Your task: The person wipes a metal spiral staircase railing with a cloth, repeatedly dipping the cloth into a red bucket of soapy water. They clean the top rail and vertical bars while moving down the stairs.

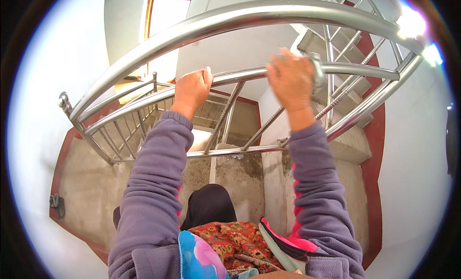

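A stainless steel stair railing [252,12] spans the view before me. My left hand [192,88] is closed around its middle rail [237,76], left of centre. Farther right on the same rail, my right hand [293,75] presses a greyish-green cloth [317,72] against the metal; this hand is slightly blurred. The thick top handrail curves above both hands. Slanting metal balusters [225,117] join the middle rail to a lower rail [252,149] beneath my hands.
Concrete steps [345,145] rise at the right beside a wall with a dark red skirting band [372,189]. A landing [90,185] lies at the left, with a dark bundled object [57,205] by the wall. A ball-topped post [64,100] ends the railing at left.
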{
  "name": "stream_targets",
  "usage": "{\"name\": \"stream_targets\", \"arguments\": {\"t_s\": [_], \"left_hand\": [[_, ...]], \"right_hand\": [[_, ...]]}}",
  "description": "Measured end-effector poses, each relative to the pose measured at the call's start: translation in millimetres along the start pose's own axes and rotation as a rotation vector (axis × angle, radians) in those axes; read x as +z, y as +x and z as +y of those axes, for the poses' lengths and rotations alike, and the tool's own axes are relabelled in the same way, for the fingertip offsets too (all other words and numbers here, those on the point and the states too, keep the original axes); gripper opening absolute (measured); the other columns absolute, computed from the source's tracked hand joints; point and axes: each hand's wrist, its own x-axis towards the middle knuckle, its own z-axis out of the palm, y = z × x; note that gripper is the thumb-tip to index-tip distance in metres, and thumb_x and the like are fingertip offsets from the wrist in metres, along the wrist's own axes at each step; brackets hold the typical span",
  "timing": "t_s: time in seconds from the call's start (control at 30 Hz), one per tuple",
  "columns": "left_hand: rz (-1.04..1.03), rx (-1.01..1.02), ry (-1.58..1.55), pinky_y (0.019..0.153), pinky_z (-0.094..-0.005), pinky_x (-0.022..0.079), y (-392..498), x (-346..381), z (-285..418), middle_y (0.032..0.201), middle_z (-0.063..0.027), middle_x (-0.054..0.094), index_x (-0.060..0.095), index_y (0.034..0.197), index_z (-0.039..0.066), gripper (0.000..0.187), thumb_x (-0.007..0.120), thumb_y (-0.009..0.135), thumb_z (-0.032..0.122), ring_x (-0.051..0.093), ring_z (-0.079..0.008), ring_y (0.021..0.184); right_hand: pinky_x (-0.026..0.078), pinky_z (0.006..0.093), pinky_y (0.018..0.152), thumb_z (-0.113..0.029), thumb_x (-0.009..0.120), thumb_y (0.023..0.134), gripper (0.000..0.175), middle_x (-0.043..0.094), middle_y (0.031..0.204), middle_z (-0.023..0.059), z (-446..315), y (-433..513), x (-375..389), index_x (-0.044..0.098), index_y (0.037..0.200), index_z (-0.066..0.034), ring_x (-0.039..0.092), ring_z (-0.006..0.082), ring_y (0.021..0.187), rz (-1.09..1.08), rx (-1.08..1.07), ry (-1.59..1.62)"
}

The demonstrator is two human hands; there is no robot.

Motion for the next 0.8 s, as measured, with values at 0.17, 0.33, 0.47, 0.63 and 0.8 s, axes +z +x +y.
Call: {"name": "stream_targets", "arguments": {"t_s": [0.17,0.33,0.47,0.63,0.8], "left_hand": [[-0.037,0.039,0.044,0.076,-0.0529,0.054,3.3,2.0,-25.8,0.089,-0.0241,0.071,0.07,0.094,0.006,0.037,0.044,0.104,0.03,0.068,-0.0451,0.087],[-0.134,0.131,0.166,0.08,-0.0554,0.055,10.2,-6.1,-45.9,0.09,-0.0262,0.071,0.071,0.09,0.001,0.049,0.036,0.107,0.031,0.069,-0.0461,0.086],[-0.12,-0.056,-0.011,0.082,-0.057,0.053,6.3,-2.0,-43.6,0.09,-0.0262,0.071,0.071,0.086,0.001,0.053,0.035,0.106,0.034,0.068,-0.047,0.086],[-0.07,-0.076,-0.006,0.082,-0.0571,0.052,6.5,2.2,-42.1,0.091,-0.0256,0.071,0.071,0.086,0.001,0.056,0.035,0.106,0.038,0.068,-0.0469,0.087],[-0.145,0.088,0.135,0.079,-0.0555,0.052,7.5,1.9,-51.6,0.091,-0.024,0.071,0.068,0.094,0.0,0.047,0.038,0.105,0.034,0.067,-0.0466,0.086]], "right_hand": [[0.047,0.0445,0.097,-0.022,0.056,0.093,0.026,0.065,0.118,0.013,-137.9,5.9,68.9,0.065,0.114,-0.01,0.065,0.0295,0.106,-0.176,-0.073,0.253],[0.053,0.0419,0.095,-0.017,0.06,0.092,0.031,0.066,0.117,0.0115,-96.3,5.6,46.6,0.065,0.122,-0.0107,0.065,0.0279,0.109,-0.323,-0.272,0.084],[0.049,0.0462,0.092,-0.026,0.056,0.1,0.018,0.069,0.099,0.0076,36.9,11.4,-6.5,0.067,0.103,-0.0125,0.066,0.0268,0.094,-0.182,-0.049,-0.308],[0.041,0.0474,0.094,-0.027,0.064,0.098,0.018,0.066,0.103,0.0071,47.1,-5.5,8.3,0.066,0.105,-0.0108,0.06,0.0281,0.098,0.19,0.164,-0.075],[0.05,0.0447,0.088,-0.015,0.063,0.089,0.029,0.063,0.112,0.0066,-84.5,-18.6,65.0,0.066,0.117,-0.0146,0.062,0.026,0.097,0.169,-0.325,0.347]]}}
